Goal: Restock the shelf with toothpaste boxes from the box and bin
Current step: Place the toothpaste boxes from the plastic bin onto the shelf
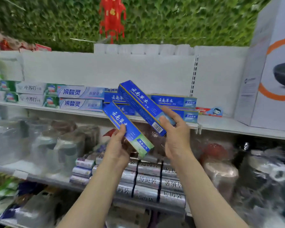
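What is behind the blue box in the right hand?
Behind the blue box held by the right hand are stacked matching blue boxes on the shelf, two showing at right. The held box covers the stack's middle, so their count is unclear.

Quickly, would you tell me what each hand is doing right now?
Left hand: holds the lower blue box.
Right hand: holds the upper blue box.

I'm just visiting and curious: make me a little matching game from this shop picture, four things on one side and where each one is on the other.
Things:
1. blue toothpaste box with barcode
2. blue toothpaste box with green end
3. red hanging ornament
4. large white carton with orange ring

Places:
A. against the leafy green wall, top
B. held by the left hand
C. standing on the white shelf, far right
D. held by the right hand

Pairs: 1-D, 2-B, 3-A, 4-C
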### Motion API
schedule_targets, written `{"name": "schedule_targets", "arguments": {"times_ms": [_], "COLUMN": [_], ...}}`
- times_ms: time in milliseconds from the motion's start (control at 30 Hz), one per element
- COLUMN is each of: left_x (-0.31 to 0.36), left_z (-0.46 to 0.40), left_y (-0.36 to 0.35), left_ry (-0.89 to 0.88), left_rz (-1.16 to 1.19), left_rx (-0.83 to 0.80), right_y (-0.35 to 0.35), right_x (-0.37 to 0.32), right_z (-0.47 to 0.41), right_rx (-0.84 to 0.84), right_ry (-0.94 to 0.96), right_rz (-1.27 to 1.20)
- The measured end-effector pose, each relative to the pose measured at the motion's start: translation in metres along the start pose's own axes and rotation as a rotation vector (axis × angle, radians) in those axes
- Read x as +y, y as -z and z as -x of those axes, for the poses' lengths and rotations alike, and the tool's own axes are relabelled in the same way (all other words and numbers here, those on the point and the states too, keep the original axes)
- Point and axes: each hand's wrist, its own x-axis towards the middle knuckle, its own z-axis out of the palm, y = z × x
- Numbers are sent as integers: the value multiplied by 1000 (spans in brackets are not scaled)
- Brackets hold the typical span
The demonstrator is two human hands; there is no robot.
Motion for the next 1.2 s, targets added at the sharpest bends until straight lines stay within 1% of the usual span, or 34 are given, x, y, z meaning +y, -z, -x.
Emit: {"name": "schedule_targets", "arguments": {"times_ms": [133, 233, 333, 467, 600, 667, 767, 933, 1067, 1200], "left_x": [-30, -54, -74, -94, -108, -110, -110, -105, -101, -101], "left_z": [-12, -17, -24, -31, -36, -38, -35, -35, -38, -36], "left_y": [-58, -96, -127, -158, -173, -177, -185, -195, -197, -197], "left_ry": [54, 57, 66, 86, 56, 24, -6, 10, 18, 50], "left_rz": [71, 123, 148, 209, 226, 232, 232, 213, 221, 203], "left_rx": [-46, -103, -120, -128, -164, -161, -155, -153, -152, -158], "right_y": [48, 85, 119, 160, 194, 205, 214, 219, 221, 224], "right_x": [-29, -46, -56, -65, -74, -73, -62, -43, -44, -43], "right_z": [-35, -56, -75, -93, -102, -104, -107, -109, -110, -109], "right_rx": [120, 201, 293, 382, 460, 475, 449, 391, 369, 381], "right_ry": [166, 240, 300, 389, 482, 503, 502, 478, 442, 433], "right_rz": [112, 169, 249, 365, 591, 674, 771, 916, 952, 962]}}
